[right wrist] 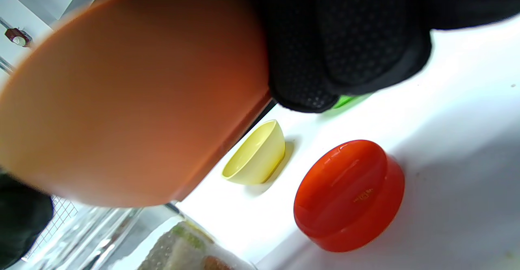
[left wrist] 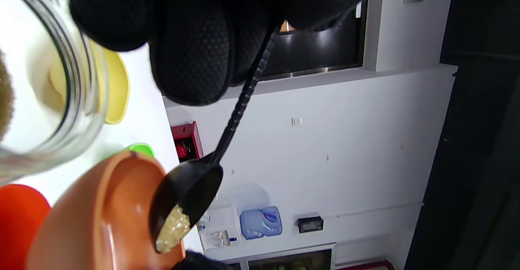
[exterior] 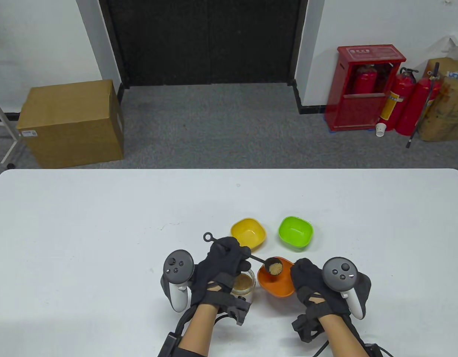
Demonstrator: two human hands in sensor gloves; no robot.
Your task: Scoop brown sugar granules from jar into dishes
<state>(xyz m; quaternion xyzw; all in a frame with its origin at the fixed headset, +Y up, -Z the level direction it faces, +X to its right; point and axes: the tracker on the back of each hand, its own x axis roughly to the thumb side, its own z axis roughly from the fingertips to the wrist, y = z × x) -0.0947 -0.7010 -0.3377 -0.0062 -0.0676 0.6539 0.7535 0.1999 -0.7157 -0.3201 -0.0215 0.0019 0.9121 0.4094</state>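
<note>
My left hand (exterior: 223, 258) grips the handle of a black spoon (exterior: 273, 267) loaded with brown sugar granules (left wrist: 174, 227), its bowl hanging over the orange dish (exterior: 276, 283). My right hand (exterior: 307, 279) holds that orange dish (right wrist: 134, 95) by its right side, lifted off the table. An open glass jar (exterior: 243, 284) with brown sugar stands under my left hand, beside the dish. An empty yellow dish (exterior: 248, 232) and an empty green dish (exterior: 295, 231) sit farther back.
A red jar lid (right wrist: 348, 194) lies on the white table (exterior: 102, 238) below the raised dish, seen in the right wrist view. Beyond the table's far edge lie a cardboard box (exterior: 71, 122) and fire extinguishers (exterior: 403, 108).
</note>
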